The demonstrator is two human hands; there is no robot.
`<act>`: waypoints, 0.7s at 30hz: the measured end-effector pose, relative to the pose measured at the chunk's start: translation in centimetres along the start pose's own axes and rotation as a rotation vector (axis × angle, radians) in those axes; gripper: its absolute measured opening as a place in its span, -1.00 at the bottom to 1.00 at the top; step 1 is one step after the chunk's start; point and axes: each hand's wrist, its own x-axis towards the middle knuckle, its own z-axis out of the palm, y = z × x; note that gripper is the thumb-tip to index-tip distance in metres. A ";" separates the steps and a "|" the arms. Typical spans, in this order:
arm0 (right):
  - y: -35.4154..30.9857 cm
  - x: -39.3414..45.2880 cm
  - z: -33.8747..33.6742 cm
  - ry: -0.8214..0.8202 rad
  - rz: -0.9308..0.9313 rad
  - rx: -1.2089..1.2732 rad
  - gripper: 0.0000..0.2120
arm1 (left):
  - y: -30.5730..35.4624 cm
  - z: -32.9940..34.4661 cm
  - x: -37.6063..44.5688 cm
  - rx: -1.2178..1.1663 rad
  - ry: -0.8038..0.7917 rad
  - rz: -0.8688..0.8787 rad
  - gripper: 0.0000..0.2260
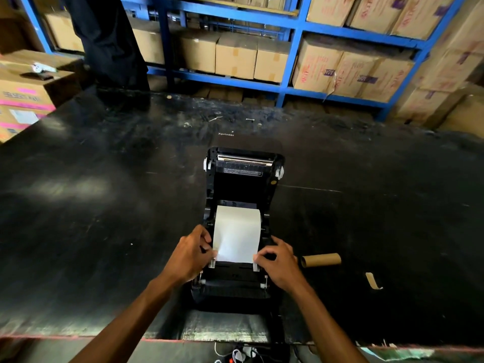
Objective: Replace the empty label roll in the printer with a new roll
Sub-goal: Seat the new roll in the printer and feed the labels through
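One label printer w/ lid up, one white label strip, L hand & R hand each pinching a bottom corner, one empty cardboard core on black table

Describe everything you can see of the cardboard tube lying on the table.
The cardboard tube is a bare brown core with no labels left on it. It lies on its side on the black table, just right of the open label printer, its hollow end facing the right hand. Nothing touches it but the table.
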 end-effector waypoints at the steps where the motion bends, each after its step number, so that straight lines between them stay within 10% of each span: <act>1: 0.0 0.0 0.0 0.014 -0.007 0.010 -0.96 | -0.1 0.0 0.1 0.001 -0.002 0.001 -0.75; 21: -0.2 0.6 1.4 0.046 0.062 0.036 -0.70 | 0.8 0.2 0.5 -0.008 0.006 -0.081 -0.72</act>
